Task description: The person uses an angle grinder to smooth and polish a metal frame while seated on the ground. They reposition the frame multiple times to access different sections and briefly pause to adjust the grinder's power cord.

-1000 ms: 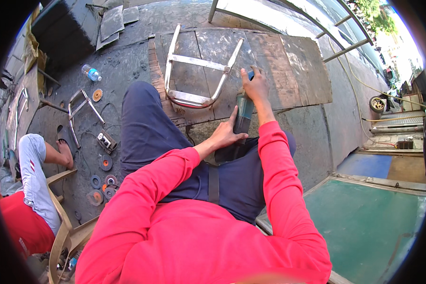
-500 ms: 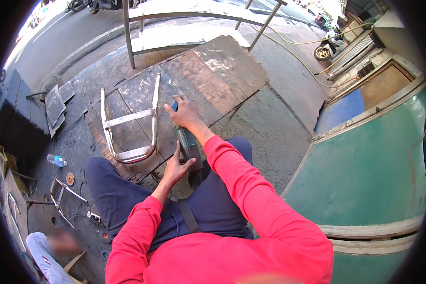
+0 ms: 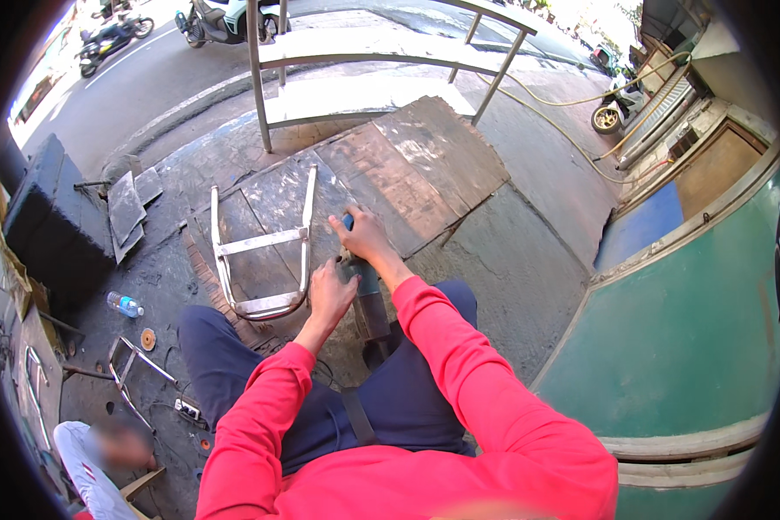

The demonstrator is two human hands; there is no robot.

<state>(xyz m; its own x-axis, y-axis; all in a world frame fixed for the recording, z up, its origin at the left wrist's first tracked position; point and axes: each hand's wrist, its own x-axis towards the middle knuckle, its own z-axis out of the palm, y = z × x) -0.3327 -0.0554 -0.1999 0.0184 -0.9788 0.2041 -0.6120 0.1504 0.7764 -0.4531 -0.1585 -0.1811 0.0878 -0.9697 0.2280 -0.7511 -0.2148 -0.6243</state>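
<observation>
An angle grinder with a dark greenish-blue body stands between my knees, its grey rear end toward me. My right hand is closed around its far end, where a blue part shows by the fingers. Against the grinder's left side, just below, lies my left hand, its fingers curled along the body and its thumb across toward it. To the left of both hands, a bent metal tube frame with two flat crossbars rests on a worn wooden board. The grinder's disc end is mostly hidden.
A metal rack stands beyond the board. At left are a dark block, a water bottle, a round disc, another tube frame and a power strip. A person is at lower left; a green panel fills the right.
My left hand has slid up the grinder, closer to my right hand, and its fingers have closed in. The whole view has shifted slightly; scooters now show on the road.
</observation>
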